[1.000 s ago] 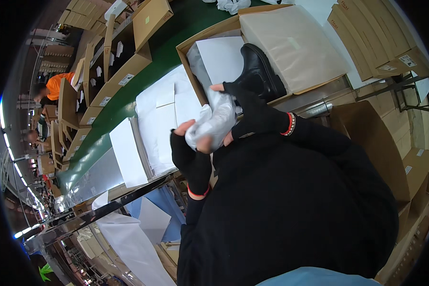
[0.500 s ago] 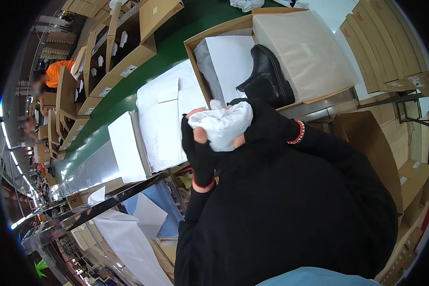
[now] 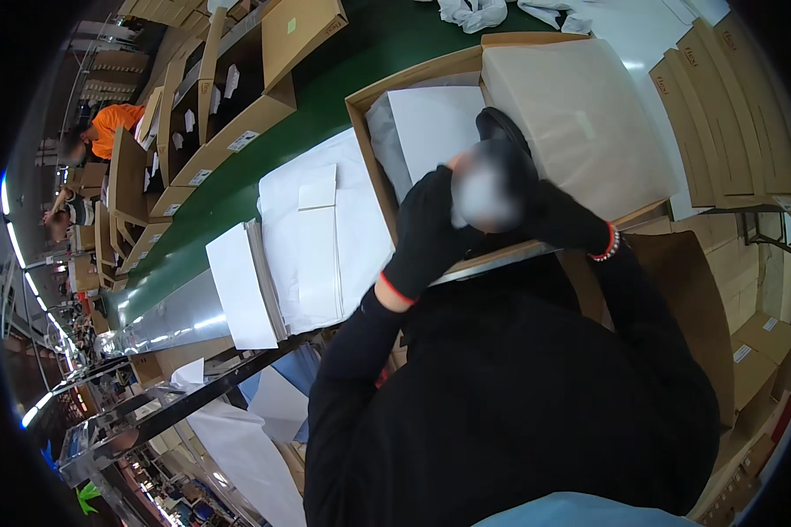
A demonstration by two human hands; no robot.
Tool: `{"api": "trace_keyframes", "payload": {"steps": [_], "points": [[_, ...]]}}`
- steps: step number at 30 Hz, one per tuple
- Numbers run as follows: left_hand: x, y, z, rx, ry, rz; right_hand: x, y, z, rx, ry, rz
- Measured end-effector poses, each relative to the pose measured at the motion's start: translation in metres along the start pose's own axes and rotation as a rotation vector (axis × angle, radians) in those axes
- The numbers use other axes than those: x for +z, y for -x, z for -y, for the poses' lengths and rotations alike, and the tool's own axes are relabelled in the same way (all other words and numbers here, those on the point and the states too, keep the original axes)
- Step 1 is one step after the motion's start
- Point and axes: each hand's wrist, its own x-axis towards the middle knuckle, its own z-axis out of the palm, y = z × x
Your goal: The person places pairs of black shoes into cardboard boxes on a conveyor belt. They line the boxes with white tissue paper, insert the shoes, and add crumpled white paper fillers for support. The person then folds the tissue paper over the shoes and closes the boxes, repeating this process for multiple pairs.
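Note:
My left hand (image 3: pixel 429 215), in a black fingerless glove, is closed on a wad of white tissue paper (image 3: pixel 486 195), blurred here. The wad is against a black ankle boot (image 3: pixel 505 130), tilted over the open cardboard shoe box (image 3: pixel 373 158). From the other side my right hand (image 3: pixel 571 215), gloved the same way, closes round the boot; its fingertips are hidden. Whether the paper is inside the boot's opening I cannot tell. White sheets and grey tissue (image 3: pixel 435 123) line the box's left part, and beige wrapping paper (image 3: pixel 580 114) covers its right.
Stacked white paper (image 3: pixel 325 228) lies left of the box, with a pile of white sheets (image 3: pixel 242 285) beside it. Open cardboard boxes (image 3: pixel 224 132) line the green bench at far left, near a person in orange (image 3: pixel 114 127). More shoe boxes (image 3: pixel 721 123) stand at right.
Both hands have moved right and away from my body, carrying the white wad over the box to the boot. The boot, lying untouched before, is now between my hands and tilted.

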Motion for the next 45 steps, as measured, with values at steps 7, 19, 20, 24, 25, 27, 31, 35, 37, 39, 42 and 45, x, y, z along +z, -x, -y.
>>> {"api": "trace_keyframes", "payload": {"steps": [7, 19, 20, 24, 25, 27, 31, 35, 37, 39, 42, 45], "points": [[0.052, -0.119, 0.107, 0.015, -0.194, -0.097, -0.131, 0.070, -0.122, 0.228, 1.209, -0.937], [0.111, -0.148, 0.162, -0.341, -0.107, 0.141, -0.124, 0.120, -0.192, 0.508, 0.825, -1.055], [0.107, -0.148, 0.166, -0.360, -0.037, 0.231, -0.131, 0.124, -0.189, 0.559, 0.789, -1.021], [0.084, -0.121, 0.142, 0.058, -0.548, 0.234, -0.178, 0.164, -0.170, 0.495, 1.166, -1.054], [0.070, -0.103, 0.137, 0.148, -0.490, 0.180, -0.189, 0.161, -0.143, 0.467, 1.203, -1.035], [0.036, -0.070, 0.105, 0.139, -0.289, 0.191, -0.205, 0.157, -0.082, 0.411, 1.102, -1.020], [-0.005, 0.019, 0.052, -0.176, 0.091, 0.255, -0.159, 0.066, 0.060, 0.202, 0.016, -0.937], [-0.007, 0.068, 0.022, -0.364, 0.203, 0.003, -0.059, -0.040, 0.066, -0.037, -0.452, -0.133], [-0.012, 0.082, 0.026, -0.363, 0.152, -0.127, -0.006, -0.080, 0.082, -0.129, -0.198, 0.150], [-0.031, 0.099, 0.042, -0.421, 0.076, -0.142, 0.007, -0.089, 0.101, -0.190, -0.192, 0.410], [-0.051, 0.102, 0.035, -0.241, -0.139, -0.404, -0.017, -0.070, 0.103, -0.048, -0.198, 0.256], [-0.054, 0.112, 0.042, -0.116, -0.188, -0.457, -0.013, -0.030, 0.064, 0.350, 0.109, 0.229]]}}
